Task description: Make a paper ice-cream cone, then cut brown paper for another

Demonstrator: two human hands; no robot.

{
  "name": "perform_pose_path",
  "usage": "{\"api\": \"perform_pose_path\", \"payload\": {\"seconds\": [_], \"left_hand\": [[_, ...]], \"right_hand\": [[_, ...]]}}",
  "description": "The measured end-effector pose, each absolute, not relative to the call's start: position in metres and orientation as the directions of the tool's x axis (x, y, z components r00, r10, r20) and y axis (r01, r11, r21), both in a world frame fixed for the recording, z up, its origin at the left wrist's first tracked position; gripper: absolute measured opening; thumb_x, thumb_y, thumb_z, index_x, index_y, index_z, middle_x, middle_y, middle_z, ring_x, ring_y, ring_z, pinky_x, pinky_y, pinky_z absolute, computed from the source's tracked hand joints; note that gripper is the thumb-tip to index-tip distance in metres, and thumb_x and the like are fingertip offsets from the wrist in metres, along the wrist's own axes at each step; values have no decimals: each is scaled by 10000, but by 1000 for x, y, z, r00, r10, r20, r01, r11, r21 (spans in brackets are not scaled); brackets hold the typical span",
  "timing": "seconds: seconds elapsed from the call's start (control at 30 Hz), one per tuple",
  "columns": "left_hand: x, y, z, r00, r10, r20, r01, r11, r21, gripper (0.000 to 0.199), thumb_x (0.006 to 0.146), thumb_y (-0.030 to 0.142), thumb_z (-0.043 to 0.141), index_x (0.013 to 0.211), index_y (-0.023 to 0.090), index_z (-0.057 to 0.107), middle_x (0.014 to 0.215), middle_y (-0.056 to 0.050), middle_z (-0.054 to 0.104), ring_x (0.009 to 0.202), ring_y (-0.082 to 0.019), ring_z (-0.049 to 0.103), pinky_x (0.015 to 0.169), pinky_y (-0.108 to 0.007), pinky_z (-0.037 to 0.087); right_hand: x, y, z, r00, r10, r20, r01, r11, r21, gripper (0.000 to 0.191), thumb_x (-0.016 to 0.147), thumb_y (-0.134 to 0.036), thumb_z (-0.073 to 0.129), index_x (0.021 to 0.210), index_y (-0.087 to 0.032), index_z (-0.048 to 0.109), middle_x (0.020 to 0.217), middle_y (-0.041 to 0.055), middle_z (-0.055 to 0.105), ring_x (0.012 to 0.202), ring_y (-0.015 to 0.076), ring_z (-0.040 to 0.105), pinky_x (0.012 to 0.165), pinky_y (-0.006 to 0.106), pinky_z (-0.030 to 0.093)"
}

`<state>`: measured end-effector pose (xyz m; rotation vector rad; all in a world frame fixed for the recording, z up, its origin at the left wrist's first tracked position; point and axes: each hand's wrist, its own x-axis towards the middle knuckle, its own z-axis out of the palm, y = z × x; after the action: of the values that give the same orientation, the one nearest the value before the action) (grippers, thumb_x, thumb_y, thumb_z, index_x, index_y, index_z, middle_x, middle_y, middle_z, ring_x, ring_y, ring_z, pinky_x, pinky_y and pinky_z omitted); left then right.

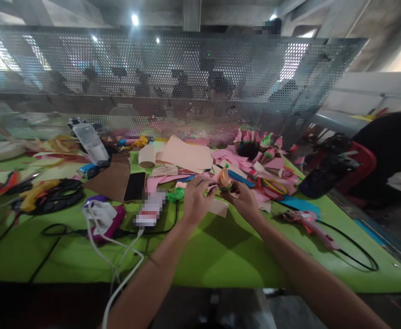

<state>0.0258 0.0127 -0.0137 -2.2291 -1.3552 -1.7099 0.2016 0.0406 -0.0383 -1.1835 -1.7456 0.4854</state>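
My right hand grips a small peach rolled-paper piece with green at its tip and a green band round its lower part. It stands roughly upright above the table's middle. Just to its left, my left hand has thumb and fingers drawn together; what they pinch, if anything, is too small to make out. Below and between the hands lies a peach paper scrap. A pink glue gun rests on the green tabletop to the right, its cord trailing.
Peach paper sheets and pink scraps cover the back. Red-handled scissors lie right of my hands. A phone, a second phone on a white cable, a bottle and a yellow glue gun are left. A perforated metal screen stands behind.
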Motion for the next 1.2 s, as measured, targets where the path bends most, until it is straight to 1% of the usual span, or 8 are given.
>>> {"api": "perform_pose_path", "payload": {"seconds": [0.1, 0.23, 0.53, 0.63, 0.73, 1.0, 1.1, 1.2], "left_hand": [[26, 13, -16, 50, 593, 803, 705, -591, 392, 143, 811, 100, 722, 906, 207, 711, 879, -39, 717, 909, -208, 661, 830, -342, 498], [26, 13, -17, 51, 593, 804, 757, -548, 356, 134, 799, 108, 740, 881, 202, 694, 877, -32, 714, 915, -206, 663, 836, -335, 483], [29, 9, -18, 104, 574, 812, 785, -549, 288, 80, 840, 128, 702, 870, 192, 665, 857, -34, 699, 882, -203, 650, 796, -324, 453], [29, 8, -18, 90, 589, 803, 795, -528, 298, 42, 876, 166, 665, 845, 189, 649, 841, -40, 681, 848, -200, 637, 769, -319, 446], [29, 8, -18, 78, 601, 795, 800, -514, 310, 69, 879, 183, 658, 815, 184, 631, 810, -41, 656, 809, -197, 623, 737, -311, 438], [31, 7, -18, 42, 629, 776, 806, -481, 346, 120, 828, 104, 623, 753, 193, 593, 760, -22, 603, 740, -168, 585, 699, -284, 421], [31, 6, -16, 12, 655, 756, 778, -480, 404, 128, 810, 89, 609, 738, 193, 590, 767, -25, 601, 727, -164, 575, 688, -278, 427], [30, 7, -14, -50, 698, 715, 688, -495, 532, 125, 822, 104, 592, 736, 195, 587, 781, -24, 600, 706, -150, 567, 669, -263, 443]], "right_hand": [[202, 41, -40, -104, 864, 492, 526, 468, -711, 251, 759, -453, 691, 823, -214, 653, 757, 32, 670, 724, 210, 575, 657, 318, 415], [202, 42, -40, -124, 850, 512, 543, 490, -682, 252, 761, -449, 698, 824, -210, 648, 760, 39, 678, 705, 208, 576, 643, 318, 419], [202, 41, -39, -138, 818, 559, 574, 526, -628, 200, 786, -391, 697, 874, -215, 662, 807, 55, 707, 754, 227, 612, 685, 338, 446], [202, 40, -40, -149, 809, 568, 587, 535, -608, 161, 787, -355, 697, 858, -216, 660, 804, 57, 709, 756, 230, 614, 678, 337, 445], [202, 40, -41, -160, 800, 578, 598, 544, -588, 151, 787, -338, 698, 865, -213, 664, 831, 71, 719, 775, 242, 618, 683, 345, 444], [201, 37, -39, -196, 762, 617, 645, 574, -504, 148, 786, -318, 716, 881, -209, 680, 859, 96, 727, 807, 267, 627, 700, 363, 456], [200, 36, -39, -188, 760, 622, 656, 568, -497, 146, 792, -323, 711, 870, -204, 677, 839, 94, 721, 785, 263, 622, 683, 356, 449], [200, 36, -39, -164, 791, 589, 633, 542, -552, 151, 786, -345, 708, 842, -210, 672, 808, 80, 711, 766, 253, 617, 663, 342, 440]]}}
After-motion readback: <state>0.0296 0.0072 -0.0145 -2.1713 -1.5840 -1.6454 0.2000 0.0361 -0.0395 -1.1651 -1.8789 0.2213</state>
